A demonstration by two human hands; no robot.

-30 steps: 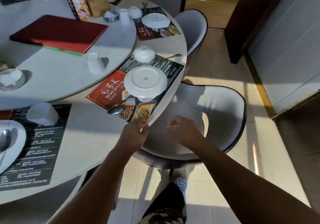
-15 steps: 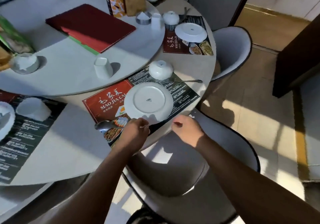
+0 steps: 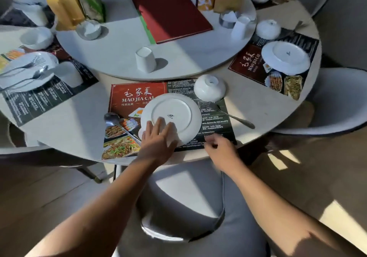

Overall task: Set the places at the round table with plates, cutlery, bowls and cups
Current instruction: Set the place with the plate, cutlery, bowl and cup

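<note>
Left hand (image 3: 156, 141) lies flat and open, fingers spread over the near rim of the upturned plate (image 3: 171, 117), pressing on it rather than gripping it. Right hand (image 3: 220, 147) hovers just beside the plate's near right edge, fingers loosely curled with nothing visibly in them; motion blur makes it hard to tell whether it touches the placemat (image 3: 139, 93) below.

That plate sits foot-ring up in the middle of the red and black placemat at the place nearest the person. A spoon (image 3: 119, 124) lies on the mat just left of the plate, its handle running in toward the left hand. A fork (image 3: 226, 113) lies to the right, partly off the mat, and an upside-down bowl (image 3: 209, 87) stands at the mat's far right corner. An inverted cup (image 3: 145, 59) rests beyond, on the raised turntable (image 3: 119, 58), not at the place.

By my reading the step in hand is turning this plate right way up. That calls for the fingers to slip under the rim, likely with the right hand helping at the opposite edge, and a clean flip without knocking the spoon. Bowl and cup would seem to need righting afterwards, the cup also bringing down to the mat.
</note>
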